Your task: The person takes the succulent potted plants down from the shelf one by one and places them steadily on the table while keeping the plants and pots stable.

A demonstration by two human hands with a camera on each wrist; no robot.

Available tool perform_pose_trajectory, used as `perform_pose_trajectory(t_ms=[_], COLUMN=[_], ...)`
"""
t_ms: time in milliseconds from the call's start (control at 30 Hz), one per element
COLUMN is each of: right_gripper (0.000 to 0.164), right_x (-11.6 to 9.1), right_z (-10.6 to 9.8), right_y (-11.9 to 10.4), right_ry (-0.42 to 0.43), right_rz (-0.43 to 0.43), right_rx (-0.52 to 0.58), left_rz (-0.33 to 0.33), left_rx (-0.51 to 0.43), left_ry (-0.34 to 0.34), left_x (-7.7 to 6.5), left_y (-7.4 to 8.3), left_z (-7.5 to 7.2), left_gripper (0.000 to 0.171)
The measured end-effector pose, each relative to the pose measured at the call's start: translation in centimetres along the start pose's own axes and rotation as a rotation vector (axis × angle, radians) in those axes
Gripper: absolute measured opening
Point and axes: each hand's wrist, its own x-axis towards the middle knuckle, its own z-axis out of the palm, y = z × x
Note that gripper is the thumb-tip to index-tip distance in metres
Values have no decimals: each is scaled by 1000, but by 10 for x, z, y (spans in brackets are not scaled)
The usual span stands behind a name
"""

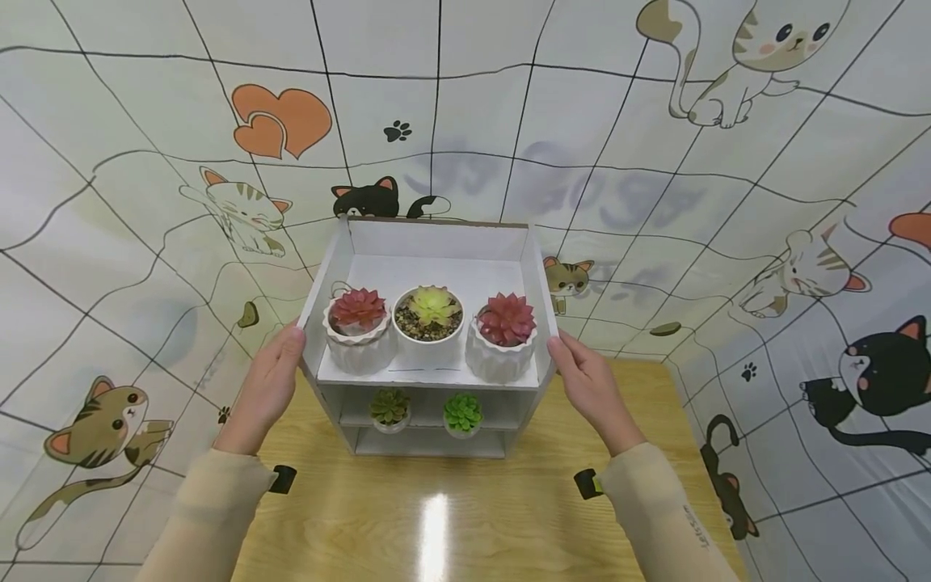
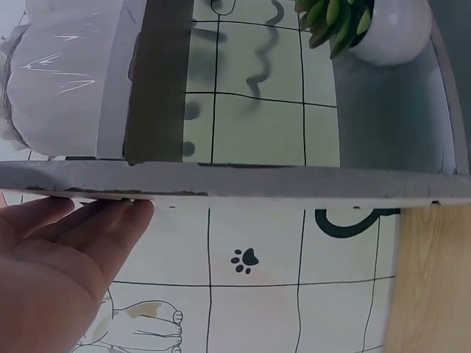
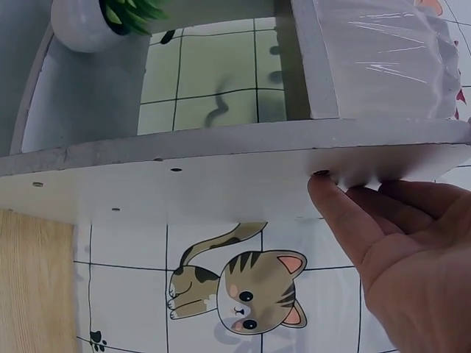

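Observation:
A small white shelf (image 1: pixel 429 381) stands upright on the wooden table, with one hand at each side. My left hand (image 1: pixel 265 388) presses its fingertips against the outside of the left panel (image 2: pixel 243 180), near the top tier. Against the opposite panel (image 3: pixel 235 176) rest the nearly straight fingers of my right hand (image 1: pixel 592 388). On the top tier sit a red succulent (image 1: pixel 359 309) and another red succulent (image 1: pixel 507 319) in white fluted pots. Between them is a yellow-green succulent (image 1: pixel 432 305) in a round white pot. Lower down are a dark green succulent (image 1: pixel 390 406) and a bright green succulent (image 1: pixel 463 412).
The wooden table (image 1: pixel 349 517) extends in front of the shelf and reflects a bright light. Behind and on both sides hangs a white sheet (image 1: pixel 480 113) with grid lines and printed cats, close to the shelf's back.

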Motion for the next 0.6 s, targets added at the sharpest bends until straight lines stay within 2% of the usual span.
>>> perform_pose_trajectory(t_ms=[167,300,500,600], right_gripper=[51,52,51,51], right_x=[0,0,0,0], right_z=[3,3,2,3], right_y=[1,-1,-3,-3], right_ry=[20,26,20,21], right_rz=[5,6,14,7], right_rx=[1,15,85,84], left_rz=[-45,-32,-17,-27], left_rx=[-38,-39,-54,-56], left_ry=[14,42,44,45], left_x=[0,-1,0,0], left_y=[0,-1,-1,-1], left_z=[1,3,3,3], left_gripper=[65,62,62,63])
